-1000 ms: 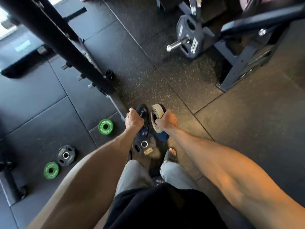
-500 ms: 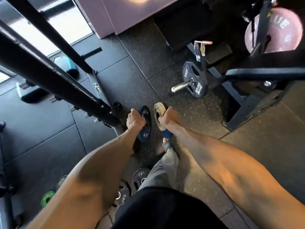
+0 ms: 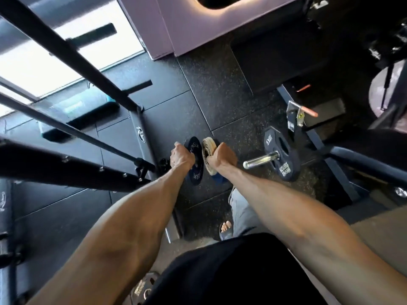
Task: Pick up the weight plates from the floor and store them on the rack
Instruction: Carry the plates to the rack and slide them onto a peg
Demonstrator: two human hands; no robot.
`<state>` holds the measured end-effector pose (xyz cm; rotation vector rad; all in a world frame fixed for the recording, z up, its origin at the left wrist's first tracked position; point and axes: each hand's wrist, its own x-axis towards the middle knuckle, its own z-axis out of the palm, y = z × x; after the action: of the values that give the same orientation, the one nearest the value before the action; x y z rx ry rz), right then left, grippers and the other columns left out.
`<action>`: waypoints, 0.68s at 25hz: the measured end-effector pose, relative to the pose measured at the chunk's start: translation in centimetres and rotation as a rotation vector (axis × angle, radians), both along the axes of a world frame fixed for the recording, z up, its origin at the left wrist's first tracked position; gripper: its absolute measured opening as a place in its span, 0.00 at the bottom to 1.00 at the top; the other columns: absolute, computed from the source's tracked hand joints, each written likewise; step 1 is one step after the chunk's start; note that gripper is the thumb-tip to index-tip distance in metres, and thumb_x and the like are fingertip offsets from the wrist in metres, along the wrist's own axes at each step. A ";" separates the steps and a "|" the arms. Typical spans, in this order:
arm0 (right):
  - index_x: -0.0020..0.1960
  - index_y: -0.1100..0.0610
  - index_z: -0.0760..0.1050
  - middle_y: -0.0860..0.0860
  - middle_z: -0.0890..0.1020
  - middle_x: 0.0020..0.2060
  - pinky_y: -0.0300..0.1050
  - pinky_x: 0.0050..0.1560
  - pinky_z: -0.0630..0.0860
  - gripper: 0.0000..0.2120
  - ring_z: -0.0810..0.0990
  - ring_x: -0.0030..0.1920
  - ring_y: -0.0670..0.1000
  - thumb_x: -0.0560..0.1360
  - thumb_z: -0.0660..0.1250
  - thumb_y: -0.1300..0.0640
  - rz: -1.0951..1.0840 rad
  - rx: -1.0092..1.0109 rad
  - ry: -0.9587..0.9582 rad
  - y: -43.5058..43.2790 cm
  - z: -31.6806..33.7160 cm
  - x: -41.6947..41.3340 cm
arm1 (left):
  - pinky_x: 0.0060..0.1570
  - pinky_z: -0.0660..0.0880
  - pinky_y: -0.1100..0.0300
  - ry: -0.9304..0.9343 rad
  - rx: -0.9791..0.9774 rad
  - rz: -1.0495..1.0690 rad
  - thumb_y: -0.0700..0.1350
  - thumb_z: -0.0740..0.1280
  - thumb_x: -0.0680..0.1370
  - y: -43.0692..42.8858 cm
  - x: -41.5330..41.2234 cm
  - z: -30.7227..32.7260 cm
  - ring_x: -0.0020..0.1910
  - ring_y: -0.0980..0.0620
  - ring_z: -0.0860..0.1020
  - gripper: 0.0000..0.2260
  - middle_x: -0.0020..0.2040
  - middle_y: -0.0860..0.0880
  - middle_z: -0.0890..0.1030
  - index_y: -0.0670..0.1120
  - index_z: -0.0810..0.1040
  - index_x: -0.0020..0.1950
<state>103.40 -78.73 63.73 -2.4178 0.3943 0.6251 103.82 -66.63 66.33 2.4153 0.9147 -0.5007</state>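
My left hand point(image 3: 181, 158) grips a small dark blue plate point(image 3: 195, 175) with white lettering, held on edge in front of me. Right beside it, my right hand point(image 3: 222, 156) grips a worn whitish plate point(image 3: 206, 146) together with a blue plate point(image 3: 218, 178) that shows below my wrist. Both hands are at the middle of the view, above the rubber floor. To the right, a black 10 kg plate point(image 3: 280, 157) sits on the chrome peg point(image 3: 259, 160) of a dark blue rack point(image 3: 337, 159). Another plate point(image 3: 144, 287) lies on the floor by my left arm.
A black power rack with slanted uprights point(image 3: 66, 170) fills the left side, and its base beam point(image 3: 143, 137) runs toward my hands. A pale purple wall block point(image 3: 209, 25) stands at the back. My sandalled foot point(image 3: 225, 227) is on the floor below my hands.
I have stepped forward with the plates in both hands. The peg with the 10 kg plate is now nearer, just right of my right hand. The green plates on the floor have left the view.
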 end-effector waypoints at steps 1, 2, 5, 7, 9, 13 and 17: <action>0.55 0.60 0.77 0.58 0.84 0.55 0.46 0.43 0.77 0.14 0.84 0.54 0.60 0.71 0.71 0.55 0.028 0.009 0.001 0.3 -0.1 2.6 | 0.60 0.75 0.48 0.008 0.003 0.019 0.38 0.67 0.74 0.1 2.4 -0.2 0.61 0.38 0.77 0.20 0.61 0.38 0.78 0.39 0.69 0.65; 0.55 0.61 0.77 0.58 0.84 0.54 0.46 0.44 0.78 0.15 0.84 0.53 0.60 0.71 0.71 0.55 0.044 0.019 -0.008 0.5 -0.3 5.3 | 0.60 0.76 0.48 0.007 0.001 0.040 0.39 0.67 0.74 0.1 4.8 -0.5 0.61 0.38 0.77 0.19 0.61 0.39 0.78 0.40 0.69 0.64; 0.65 0.64 0.73 0.59 0.81 0.59 0.49 0.51 0.80 0.23 0.82 0.57 0.60 0.73 0.70 0.55 0.085 0.015 -0.020 1.2 -1.6 13.0 | 0.60 0.76 0.47 0.002 -0.005 0.079 0.36 0.66 0.74 -0.2 11.9 -1.2 0.60 0.39 0.77 0.19 0.60 0.39 0.78 0.39 0.68 0.64; 0.70 0.64 0.69 0.60 0.80 0.62 0.51 0.55 0.79 0.27 0.81 0.59 0.61 0.74 0.69 0.54 0.101 0.021 -0.023 1.5 -2.4 17.3 | 0.60 0.75 0.47 -0.009 -0.007 0.105 0.35 0.65 0.74 -0.4 15.8 -1.3 0.61 0.38 0.77 0.20 0.60 0.38 0.77 0.38 0.67 0.65; 0.68 0.64 0.70 0.60 0.80 0.61 0.51 0.52 0.79 0.26 0.82 0.58 0.61 0.74 0.69 0.53 0.064 0.041 -0.028 1.7 -3.1 21.6 | 0.60 0.74 0.48 -0.017 0.002 0.110 0.35 0.65 0.74 -0.4 20.1 -1.1 0.61 0.38 0.77 0.19 0.60 0.37 0.78 0.38 0.68 0.64; 0.61 0.63 0.73 0.60 0.83 0.56 0.52 0.49 0.81 0.21 0.83 0.54 0.62 0.72 0.69 0.53 0.000 0.060 -0.010 1.9 -4.5 28.9 | 0.61 0.72 0.49 0.009 0.019 0.076 0.35 0.64 0.74 -0.9 28.4 -2.3 0.63 0.37 0.76 0.18 0.61 0.37 0.78 0.38 0.68 0.64; 0.58 0.60 0.73 0.59 0.83 0.55 0.51 0.50 0.80 0.22 0.83 0.54 0.60 0.70 0.73 0.50 -0.079 0.050 0.052 2.8 -7.5 36.2 | 0.61 0.72 0.49 0.074 -0.007 0.023 0.35 0.64 0.76 -1.4 36.3 -5.1 0.63 0.37 0.76 0.19 0.62 0.37 0.77 0.38 0.66 0.66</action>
<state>139.63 -75.93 56.23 -2.3305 0.4878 0.6557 140.10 -68.08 61.20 2.3914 0.9690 -0.5875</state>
